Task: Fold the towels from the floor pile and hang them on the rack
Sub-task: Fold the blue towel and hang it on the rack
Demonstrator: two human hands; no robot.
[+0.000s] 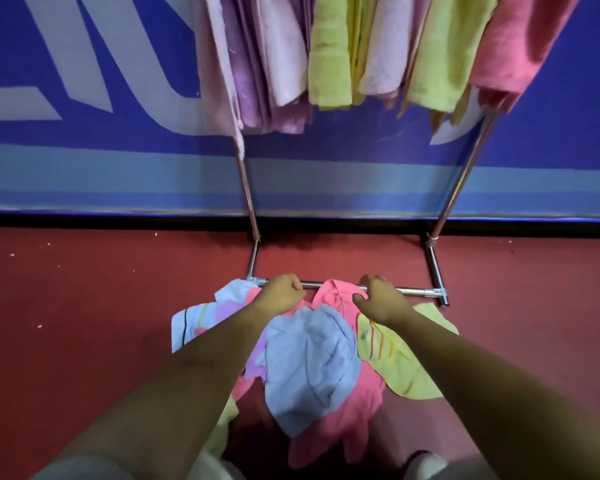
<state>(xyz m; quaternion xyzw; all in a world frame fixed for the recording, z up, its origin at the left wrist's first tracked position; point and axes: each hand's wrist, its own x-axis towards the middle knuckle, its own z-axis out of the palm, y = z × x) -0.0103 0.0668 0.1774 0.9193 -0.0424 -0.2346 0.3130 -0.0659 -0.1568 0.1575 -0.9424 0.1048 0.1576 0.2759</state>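
Nearest are pale shorts [94, 462] at the bottom edge, and both bare forearms reach forward over the pile [326, 393] on the red floor [66, 306]. A crumpled blue towel [309, 358] sits on top of the pile, between the arms. Pink cloth [347, 420] spreads out from under its near side. A yellow towel [406, 362] lies flat under the right wrist, and a white striped towel [194, 320] sticks out past the left forearm.

Both hands are at the pile's far edge, close to the rack's low bar [409, 291]. A pink towel [335, 296] rises in a ridge between them. The right hand [378, 299] grips this towel's right side, thumb pressed on the cloth and fingers curled over it at the bar. The left hand [283, 294] is balled tight just beside the ridge's left side. Whether it has cloth, the bar or nothing cannot be told, as its fingers are hidden.

Beyond the bar, the rack [248, 192] has two slanting uprights rising against a blue banner [84, 98] with large pale letters. Hung towels [329, 53] fill the top of the rack in lilac, pale pink, yellow-green and bright pink, packed side by side, well above the hands.
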